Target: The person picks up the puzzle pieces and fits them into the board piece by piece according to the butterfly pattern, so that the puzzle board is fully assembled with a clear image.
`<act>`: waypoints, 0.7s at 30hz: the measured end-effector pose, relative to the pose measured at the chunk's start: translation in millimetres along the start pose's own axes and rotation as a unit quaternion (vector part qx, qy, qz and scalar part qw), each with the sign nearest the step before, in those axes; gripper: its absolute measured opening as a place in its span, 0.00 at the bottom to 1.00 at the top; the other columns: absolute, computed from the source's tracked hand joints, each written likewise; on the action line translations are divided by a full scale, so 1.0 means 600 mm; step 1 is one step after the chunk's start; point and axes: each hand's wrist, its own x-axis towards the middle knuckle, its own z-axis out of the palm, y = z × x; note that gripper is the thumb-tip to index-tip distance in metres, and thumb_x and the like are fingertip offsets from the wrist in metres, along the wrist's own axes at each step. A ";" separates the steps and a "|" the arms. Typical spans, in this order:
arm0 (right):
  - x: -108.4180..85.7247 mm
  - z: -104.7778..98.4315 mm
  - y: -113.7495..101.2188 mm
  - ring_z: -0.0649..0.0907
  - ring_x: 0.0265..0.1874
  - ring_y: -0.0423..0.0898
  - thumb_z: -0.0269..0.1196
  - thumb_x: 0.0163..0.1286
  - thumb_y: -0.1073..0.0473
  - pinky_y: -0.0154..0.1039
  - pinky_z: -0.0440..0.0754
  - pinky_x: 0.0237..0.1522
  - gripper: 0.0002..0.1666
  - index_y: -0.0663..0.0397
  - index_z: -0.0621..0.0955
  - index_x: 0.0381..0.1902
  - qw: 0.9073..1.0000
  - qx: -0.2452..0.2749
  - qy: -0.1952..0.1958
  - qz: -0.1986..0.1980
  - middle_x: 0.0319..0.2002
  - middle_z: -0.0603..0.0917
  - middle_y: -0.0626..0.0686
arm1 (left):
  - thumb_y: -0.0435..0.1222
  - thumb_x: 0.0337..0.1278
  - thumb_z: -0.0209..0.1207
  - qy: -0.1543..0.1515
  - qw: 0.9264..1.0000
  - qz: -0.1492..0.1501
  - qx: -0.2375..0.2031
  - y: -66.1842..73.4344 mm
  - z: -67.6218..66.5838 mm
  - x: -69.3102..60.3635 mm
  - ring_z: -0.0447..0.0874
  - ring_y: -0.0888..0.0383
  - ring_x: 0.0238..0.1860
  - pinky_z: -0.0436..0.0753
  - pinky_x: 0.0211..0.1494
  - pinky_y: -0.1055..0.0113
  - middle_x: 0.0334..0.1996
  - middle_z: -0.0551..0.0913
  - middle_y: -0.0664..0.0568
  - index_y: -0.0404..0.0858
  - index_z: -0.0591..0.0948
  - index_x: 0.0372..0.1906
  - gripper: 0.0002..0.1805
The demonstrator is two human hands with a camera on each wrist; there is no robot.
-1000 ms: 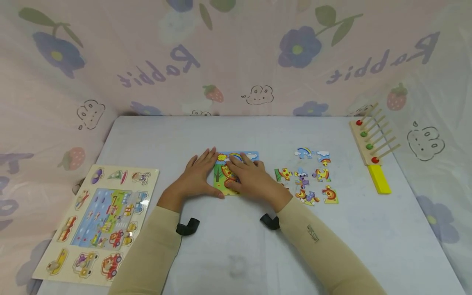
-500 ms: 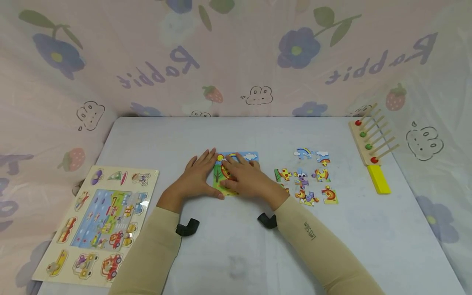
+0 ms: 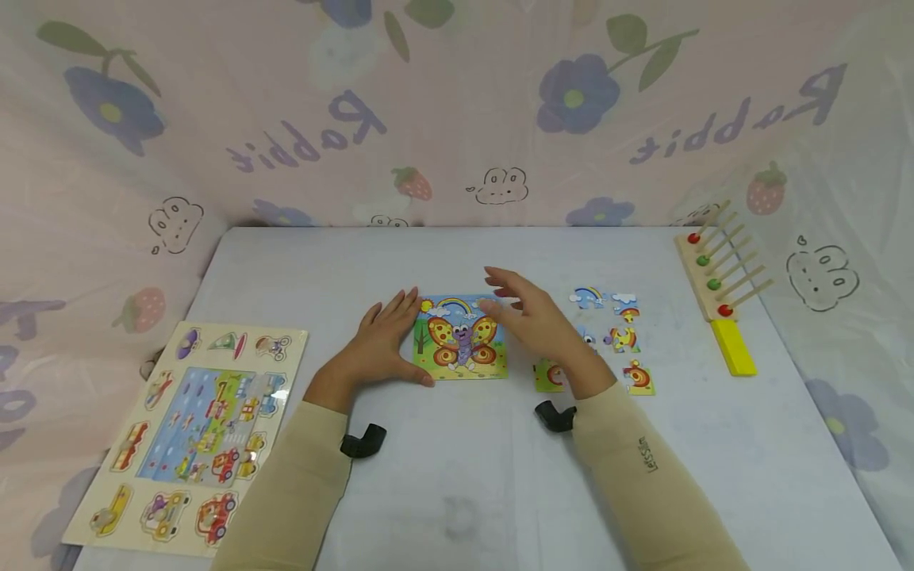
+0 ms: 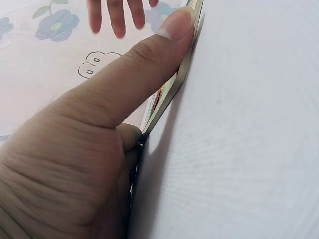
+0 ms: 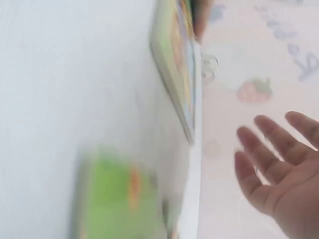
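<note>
In the head view, a butterfly picture board (image 3: 464, 345) lies on the table (image 3: 428, 484), between its left and right edges. The left hand (image 3: 378, 345) rests against the board's left edge, fingers straight, thumb spread wide to its near-left corner. The right hand (image 3: 539, 321) hovers by its far-right corner, fingers loosely parted. Puzzle pieces (image 3: 624, 339) lie toward the table's right edge; a peg rack (image 3: 705, 274) stands near the far-right corner, and a vehicle board (image 3: 139, 507) lies along the left edge.

In the left wrist view, the thumb touches the board's edge.

In the right wrist view, the right fingers are spread wide; a green piece (image 5: 117, 199) is blurred.
</note>
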 end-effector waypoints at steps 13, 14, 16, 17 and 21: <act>-0.056 -0.110 0.065 0.78 0.67 0.63 0.49 0.88 0.35 0.52 0.74 0.68 0.40 0.56 0.69 0.83 0.960 0.242 0.138 -0.022 0.71 0.78 0.65 | 0.69 0.37 0.81 0.000 1.000 -0.004 0.001 0.001 0.000 -0.002 0.28 0.55 0.87 0.29 0.85 0.48 0.89 0.38 0.55 0.40 0.48 0.90 0.81; -0.059 -0.114 0.072 0.78 0.67 0.63 0.51 0.87 0.34 0.53 0.73 0.67 0.42 0.57 0.69 0.82 0.951 0.271 0.149 -0.025 0.71 0.78 0.66 | 0.69 0.38 0.81 0.001 1.000 -0.004 0.000 0.001 0.001 -0.002 0.27 0.55 0.87 0.29 0.85 0.48 0.89 0.37 0.55 0.40 0.48 0.90 0.81; -0.066 -0.122 0.086 0.78 0.66 0.63 0.53 0.85 0.31 0.55 0.71 0.67 0.45 0.60 0.70 0.82 0.930 0.326 0.169 -0.027 0.70 0.79 0.67 | 0.70 0.38 0.81 0.002 1.000 -0.005 0.000 0.000 0.001 -0.001 0.27 0.56 0.87 0.29 0.85 0.48 0.89 0.37 0.56 0.40 0.48 0.90 0.81; -0.069 -0.126 0.093 0.78 0.66 0.64 0.54 0.85 0.31 0.57 0.69 0.68 0.46 0.61 0.70 0.82 0.921 0.346 0.178 -0.026 0.69 0.80 0.66 | 0.70 0.38 0.81 0.002 1.000 -0.006 0.000 0.000 0.002 -0.001 0.27 0.56 0.87 0.29 0.84 0.49 0.89 0.37 0.56 0.40 0.48 0.90 0.81; -0.078 -0.141 0.114 0.78 0.65 0.62 0.54 0.84 0.30 0.60 0.65 0.68 0.48 0.62 0.69 0.82 0.902 0.376 0.213 -0.015 0.68 0.81 0.64 | 0.70 0.37 0.81 0.001 1.000 -0.005 0.001 0.001 0.002 -0.001 0.27 0.56 0.87 0.29 0.85 0.48 0.89 0.37 0.56 0.40 0.48 0.90 0.81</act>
